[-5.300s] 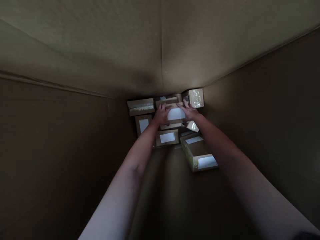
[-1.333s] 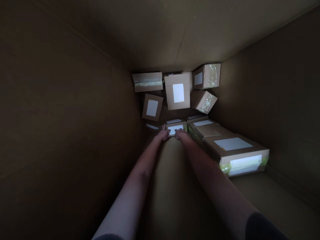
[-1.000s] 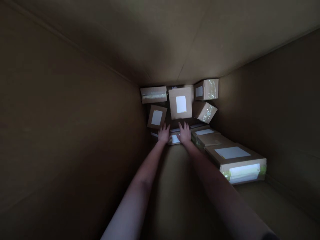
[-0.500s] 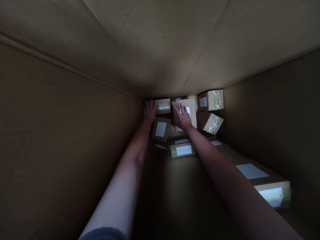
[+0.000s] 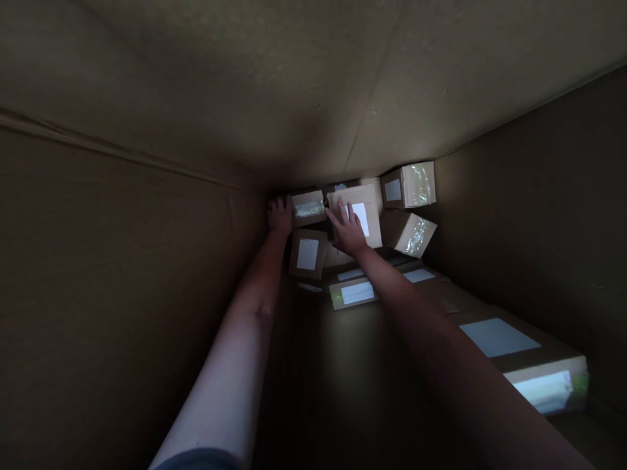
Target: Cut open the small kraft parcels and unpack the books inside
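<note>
I reach with both arms deep into a large, dim cardboard container (image 5: pixel 122 274). My left hand (image 5: pixel 280 214) curls round the left end of a small taped carton (image 5: pixel 308 207) at the far end, against the left wall. My right hand (image 5: pixel 349 230) lies with fingers spread on a square carton with a white label (image 5: pixel 363 210) beside it. Below these sits another small labelled carton (image 5: pixel 307 254). A flat labelled carton (image 5: pixel 355 292) lies on the floor under my right forearm.
Two taped cartons (image 5: pixel 408 185) (image 5: pixel 410 233) are stacked at the far right corner. A long flat carton with a white label (image 5: pixel 519 352) lies along the right wall near me. The container's dark floor (image 5: pixel 343 385) stretches between my arms.
Over the last second both hands rose from the flat carton on the floor to the cartons at the far end. My left hand closed on the taped carton's end.
</note>
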The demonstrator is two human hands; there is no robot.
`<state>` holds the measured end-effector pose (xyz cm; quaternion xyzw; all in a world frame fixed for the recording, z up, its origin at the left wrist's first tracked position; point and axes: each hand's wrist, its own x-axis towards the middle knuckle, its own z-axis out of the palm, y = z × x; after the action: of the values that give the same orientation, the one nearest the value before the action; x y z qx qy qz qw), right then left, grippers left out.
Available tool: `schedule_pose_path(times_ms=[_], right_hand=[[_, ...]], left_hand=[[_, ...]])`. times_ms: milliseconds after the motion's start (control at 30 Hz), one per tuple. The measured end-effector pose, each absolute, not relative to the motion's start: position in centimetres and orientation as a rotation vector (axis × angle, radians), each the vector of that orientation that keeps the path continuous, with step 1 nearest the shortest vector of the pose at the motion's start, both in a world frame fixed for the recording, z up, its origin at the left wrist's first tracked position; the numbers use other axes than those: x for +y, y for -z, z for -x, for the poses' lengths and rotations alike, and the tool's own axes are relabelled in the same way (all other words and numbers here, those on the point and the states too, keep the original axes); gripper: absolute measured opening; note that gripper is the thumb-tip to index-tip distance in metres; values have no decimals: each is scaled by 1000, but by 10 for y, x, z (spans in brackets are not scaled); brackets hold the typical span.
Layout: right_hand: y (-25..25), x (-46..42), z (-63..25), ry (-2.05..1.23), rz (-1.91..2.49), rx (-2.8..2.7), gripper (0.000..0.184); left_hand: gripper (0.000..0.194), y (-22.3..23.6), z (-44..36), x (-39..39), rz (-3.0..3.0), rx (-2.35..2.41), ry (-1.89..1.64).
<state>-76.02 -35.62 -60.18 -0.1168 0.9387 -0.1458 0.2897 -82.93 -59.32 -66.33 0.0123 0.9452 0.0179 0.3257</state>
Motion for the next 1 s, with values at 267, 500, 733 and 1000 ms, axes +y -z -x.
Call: schedule_pose_path(times_ms=[267,500,733,1000], right_hand=[[599,-351,774,356,321,2479,125],[555,-349,756,327,295,2422,125],[472,-353,737,269,315,2365,130],[400,-337,673,100,193,2294,121]], left_hand=[[72,658,808,-578,2,2506,-132],[85,586,760,-562,42,2580,-148],[100,487,713,-544,5,2539,-298],[115,426,653,-522,-245,2372,-506]])
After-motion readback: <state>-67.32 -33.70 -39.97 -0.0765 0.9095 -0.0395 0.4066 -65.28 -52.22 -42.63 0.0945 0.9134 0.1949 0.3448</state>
